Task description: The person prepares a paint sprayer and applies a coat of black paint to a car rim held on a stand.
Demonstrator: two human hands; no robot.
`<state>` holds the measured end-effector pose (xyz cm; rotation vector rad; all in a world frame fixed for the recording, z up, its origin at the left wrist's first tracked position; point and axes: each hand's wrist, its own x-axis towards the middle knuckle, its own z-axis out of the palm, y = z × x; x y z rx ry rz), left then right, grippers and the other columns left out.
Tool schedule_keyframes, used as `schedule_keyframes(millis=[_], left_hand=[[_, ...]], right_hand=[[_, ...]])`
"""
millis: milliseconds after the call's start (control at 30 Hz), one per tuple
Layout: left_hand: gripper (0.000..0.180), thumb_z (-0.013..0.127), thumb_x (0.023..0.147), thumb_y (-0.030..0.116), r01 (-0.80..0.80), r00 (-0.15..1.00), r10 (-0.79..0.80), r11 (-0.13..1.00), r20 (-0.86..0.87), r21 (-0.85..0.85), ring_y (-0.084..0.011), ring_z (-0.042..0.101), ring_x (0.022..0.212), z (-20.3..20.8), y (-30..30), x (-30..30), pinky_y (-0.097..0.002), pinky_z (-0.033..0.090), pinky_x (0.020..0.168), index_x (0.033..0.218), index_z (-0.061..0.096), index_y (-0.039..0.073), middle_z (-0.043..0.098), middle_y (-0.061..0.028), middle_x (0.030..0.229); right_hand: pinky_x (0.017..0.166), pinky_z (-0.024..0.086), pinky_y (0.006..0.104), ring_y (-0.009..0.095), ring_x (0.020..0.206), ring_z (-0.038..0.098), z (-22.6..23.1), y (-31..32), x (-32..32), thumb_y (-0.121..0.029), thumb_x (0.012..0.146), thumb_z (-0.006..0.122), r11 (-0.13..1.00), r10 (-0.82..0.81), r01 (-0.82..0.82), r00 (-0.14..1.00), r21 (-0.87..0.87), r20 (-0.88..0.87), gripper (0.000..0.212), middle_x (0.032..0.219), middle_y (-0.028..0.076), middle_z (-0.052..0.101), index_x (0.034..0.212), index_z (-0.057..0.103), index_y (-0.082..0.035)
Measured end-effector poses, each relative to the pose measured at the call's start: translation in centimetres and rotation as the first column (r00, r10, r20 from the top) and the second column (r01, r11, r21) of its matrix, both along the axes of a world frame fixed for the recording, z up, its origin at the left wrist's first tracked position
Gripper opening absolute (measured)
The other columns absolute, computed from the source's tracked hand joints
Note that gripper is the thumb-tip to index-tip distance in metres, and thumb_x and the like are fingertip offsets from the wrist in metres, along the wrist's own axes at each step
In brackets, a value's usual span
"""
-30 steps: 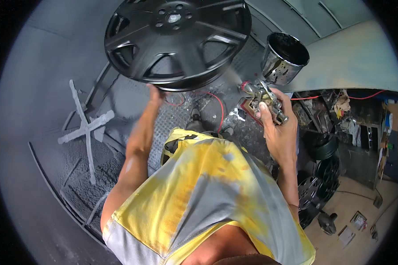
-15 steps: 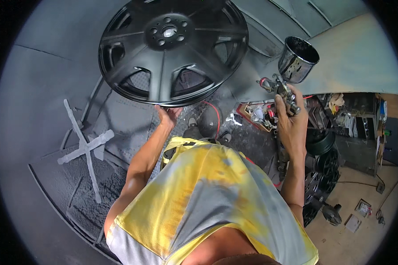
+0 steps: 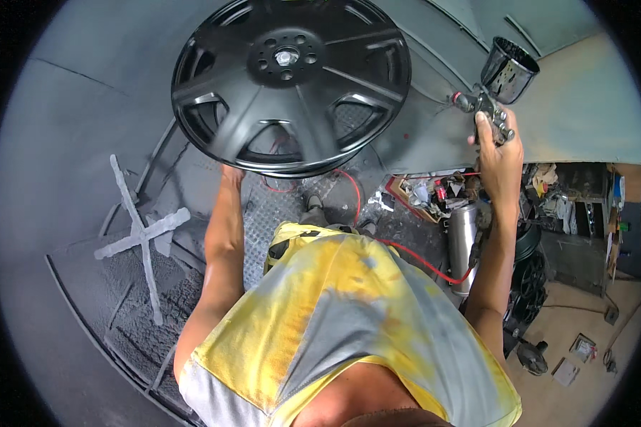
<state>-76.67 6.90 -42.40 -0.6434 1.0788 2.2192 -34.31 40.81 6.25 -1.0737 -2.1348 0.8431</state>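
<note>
A black alloy wheel [image 3: 295, 99] fills the upper middle, its spoked face turned up toward me and its centre hub showing. Under the wheel's near edge, left of its middle, is my left hand [image 3: 232, 173]; the rim covers its fingers, so their grip cannot be seen. My right hand [image 3: 503, 156] is wrapped around a spray gun [image 3: 486, 107] to the right of the wheel, apart from it. A shiny, paint-streaked metal cup [image 3: 508, 77] sits on top of the gun, whose red-ringed front end points left toward the wheel.
A red hose [image 3: 427, 265] curves across the floor near my feet. Right of it stand a silver cylinder [image 3: 464, 238], a box of clutter [image 3: 431, 196] and a cluttered shelf [image 3: 584, 206]. Grey-coated crossed bars [image 3: 144, 235] lie at left. Dark wheels [image 3: 525, 285] are stacked beside my right forearm.
The wheel has shifted slightly right and its spokes have turned. My left hand has moved left and farther beneath the rim. My right hand has carried the spray gun right and farther away.
</note>
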Motion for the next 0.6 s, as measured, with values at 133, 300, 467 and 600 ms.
schedule_keyframes(millis=[133, 300, 467, 600], left_hand=[[0.043, 0.048, 0.102, 0.045, 0.040, 0.998, -0.044, 0.997, 0.047, 0.072, -0.0241, 0.070, 0.093, 1.9, 2.0, 5.3, -0.0398, 0.062, 0.075, 0.117, 0.066, 0.008, 0.072, -0.0079, 0.110], [0.062, 0.033, 0.103, 0.056, -0.106, 0.982, 0.092, 0.991, 0.166, 0.076, -0.0263, 0.069, 0.101, 3.6, 3.2, 8.0, -0.0407, 0.059, 0.090, 0.124, 0.062, 0.004, 0.070, -0.0093, 0.117], [0.076, 0.022, 0.104, 0.065, -0.184, 0.964, 0.175, 0.982, 0.200, 0.031, -0.0274, 0.066, 0.115, 3.9, 4.8, 10.1, -0.0385, 0.060, 0.092, 0.140, 0.055, 0.007, 0.063, -0.0093, 0.134], [0.078, 0.020, 0.103, 0.068, -0.216, 0.959, 0.216, 0.976, 0.183, -0.017, -0.0262, 0.065, 0.117, 4.8, 6.0, 12.6, -0.0365, 0.060, 0.090, 0.142, 0.054, 0.010, 0.062, -0.0073, 0.137]], right_hand=[[0.042, 0.039, 0.0262, 0.006, 0.050, 0.050, 0.4, 1.9, -0.8, -0.028, 0.103, 0.062, 0.999, -0.041, 0.041, 0.999, -0.020, -0.013, 0.031, 0.070, 0.001, 0.063, 0.125, 0.062, -0.005], [0.043, 0.041, 0.0246, 0.007, 0.054, 0.056, 1.7, 4.0, -1.7, -0.031, 0.103, 0.062, 0.999, 0.015, -0.012, 0.998, 0.043, -0.066, 0.033, 0.074, 0.003, 0.066, 0.124, 0.063, -0.005], [0.043, 0.043, 0.0243, 0.007, 0.064, 0.063, 4.6, 3.6, -2.9, -0.032, 0.102, 0.063, 0.995, 0.092, -0.087, 0.987, 0.044, -0.133, 0.033, 0.081, 0.005, 0.069, 0.121, 0.064, -0.004], [0.043, 0.043, 0.0218, 0.006, 0.070, 0.065, 6.4, 1.1, -4.5, -0.031, 0.102, 0.064, 0.945, 0.295, -0.316, 0.935, -0.088, -0.195, 0.031, 0.088, 0.003, 0.069, 0.116, 0.064, -0.003]])
